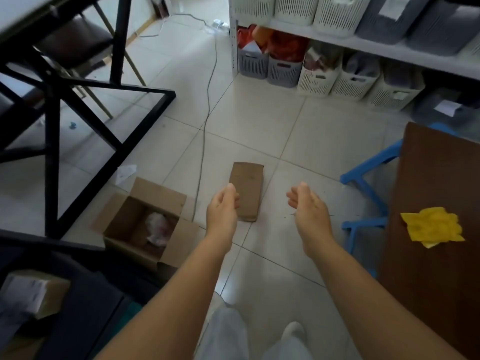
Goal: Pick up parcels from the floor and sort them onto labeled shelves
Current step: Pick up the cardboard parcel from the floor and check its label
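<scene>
Flat brown cardboard parcel [246, 190] on floor tiles at centre, no legible writing. Left hand [223, 207] over its 9 o'clock edge, fingers curled, contact unclear. Right hand [307, 203] at 3 o'clock, apart, fingers loosely together, empty. Shelf baskets [317, 76] at 1 o'clock; labels blurred, unreadable. Open carton [148, 222] at 8 o'clock.

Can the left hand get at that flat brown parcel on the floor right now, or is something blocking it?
Probably yes. The left hand is open and empty, overlapping the parcel in the head view, with bare floor around it. The cable and open box lie further left, clear of the way.
</scene>
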Tool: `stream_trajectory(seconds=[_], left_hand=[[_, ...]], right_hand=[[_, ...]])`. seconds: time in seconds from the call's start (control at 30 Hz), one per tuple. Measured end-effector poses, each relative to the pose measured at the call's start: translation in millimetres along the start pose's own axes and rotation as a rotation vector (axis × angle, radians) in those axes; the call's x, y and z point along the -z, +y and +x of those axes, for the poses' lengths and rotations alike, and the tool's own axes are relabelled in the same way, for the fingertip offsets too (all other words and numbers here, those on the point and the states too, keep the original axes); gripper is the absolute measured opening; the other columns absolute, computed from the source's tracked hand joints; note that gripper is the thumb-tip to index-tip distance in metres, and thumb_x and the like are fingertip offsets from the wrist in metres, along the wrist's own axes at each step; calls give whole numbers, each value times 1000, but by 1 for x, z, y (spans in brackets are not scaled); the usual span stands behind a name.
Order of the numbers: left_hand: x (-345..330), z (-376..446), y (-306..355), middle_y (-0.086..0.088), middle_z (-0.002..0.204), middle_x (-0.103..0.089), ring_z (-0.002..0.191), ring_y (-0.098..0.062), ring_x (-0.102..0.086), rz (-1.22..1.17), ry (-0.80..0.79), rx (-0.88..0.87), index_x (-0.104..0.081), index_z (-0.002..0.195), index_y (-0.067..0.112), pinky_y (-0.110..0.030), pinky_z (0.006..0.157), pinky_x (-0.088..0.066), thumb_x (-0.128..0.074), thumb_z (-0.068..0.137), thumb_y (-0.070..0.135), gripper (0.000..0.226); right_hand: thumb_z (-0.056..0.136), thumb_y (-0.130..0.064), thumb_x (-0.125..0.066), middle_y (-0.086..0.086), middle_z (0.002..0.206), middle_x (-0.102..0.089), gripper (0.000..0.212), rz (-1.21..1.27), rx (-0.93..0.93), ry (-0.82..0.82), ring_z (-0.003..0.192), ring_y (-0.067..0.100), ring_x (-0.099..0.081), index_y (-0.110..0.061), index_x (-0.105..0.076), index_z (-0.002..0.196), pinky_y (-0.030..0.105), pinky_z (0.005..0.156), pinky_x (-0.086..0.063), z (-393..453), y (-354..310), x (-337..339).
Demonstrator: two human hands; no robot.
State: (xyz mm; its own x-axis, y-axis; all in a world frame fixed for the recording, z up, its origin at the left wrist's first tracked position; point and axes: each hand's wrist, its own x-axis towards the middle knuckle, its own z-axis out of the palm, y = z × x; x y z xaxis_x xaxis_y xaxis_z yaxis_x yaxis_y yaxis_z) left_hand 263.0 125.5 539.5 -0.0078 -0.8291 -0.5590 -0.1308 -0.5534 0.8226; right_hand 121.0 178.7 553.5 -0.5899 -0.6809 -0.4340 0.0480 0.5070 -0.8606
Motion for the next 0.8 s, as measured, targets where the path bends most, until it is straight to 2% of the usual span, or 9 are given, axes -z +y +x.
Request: stream_trajectory(seconds=[0.07,0.17,0.27,0.33,0.4,0.5,0.63,0.7,0.8], left_hand=[[8,24,-6,10,103,-64,104,-12,-61,10,6,8,-55,86,36,-33,90,-44,-43,97,41,17],[14,62,-24,5,98,-61,96,-16,-58,28,13,38,-53,81,35,-34,84,-45,-43,97,40,19],[11,104,-52,4,95,-58,92,-17,-55,54,49,68,-51,79,35,-30,75,-44,-42,97,39,20],[5,139,-74,7,93,-60,92,-15,-57,55,80,86,-53,81,35,-26,70,-44,-41,98,40,21],[-6,175,-99,6,103,-63,97,-14,-59,43,94,118,-61,98,29,-29,72,-43,-40,99,42,25],[-24,230,-134,-4,130,-60,114,-20,-56,46,108,151,-53,136,16,-33,84,-39,-40,99,43,48],[-44,296,-181,-6,145,-52,121,-21,-51,79,75,159,-45,145,17,-34,87,-35,-38,99,46,55],[-51,329,-208,-5,146,-51,116,-17,-49,113,74,152,-46,145,17,-33,87,-34,-38,99,47,56],[-55,378,-255,-6,151,-47,119,-17,-47,171,81,151,-43,147,15,-32,89,-32,-38,100,47,58]], right_hand=[[99,-46,-28,-2,119,-64,39,11,-31,4,109,13,-58,-26,-60,107,29,84,-38,14,7,-21],[101,-45,-27,2,122,-65,50,22,-62,4,111,14,-59,-15,-60,122,29,87,-38,43,26,-53],[101,-44,-28,2,119,-66,49,-14,-87,-2,110,16,-59,-14,-62,120,29,85,-37,76,52,-79],[101,-44,-29,-1,111,-65,43,-40,-80,-32,105,16,-59,-19,-64,108,29,82,-38,105,77,-94],[100,-44,-30,-4,98,-62,36,-73,-84,-70,93,13,-58,-25,-59,91,27,72,-40,139,105,-109],[99,-46,-30,-2,103,-59,43,-126,-82,-114,96,15,-55,-17,-59,109,30,77,-37,192,147,-129],[100,-47,-28,-10,93,-50,45,-199,-42,-140,93,16,-47,-19,-53,124,29,77,-34,258,204,-154],[100,-47,-29,-6,103,-46,50,-230,-37,-163,94,14,-43,-16,-46,135,30,81,-32,291,234,-168],[100,-48,-30,5,125,-52,54,-302,-64,-208,103,23,-49,-14,-39,141,35,83,-36,335,280,-189]])
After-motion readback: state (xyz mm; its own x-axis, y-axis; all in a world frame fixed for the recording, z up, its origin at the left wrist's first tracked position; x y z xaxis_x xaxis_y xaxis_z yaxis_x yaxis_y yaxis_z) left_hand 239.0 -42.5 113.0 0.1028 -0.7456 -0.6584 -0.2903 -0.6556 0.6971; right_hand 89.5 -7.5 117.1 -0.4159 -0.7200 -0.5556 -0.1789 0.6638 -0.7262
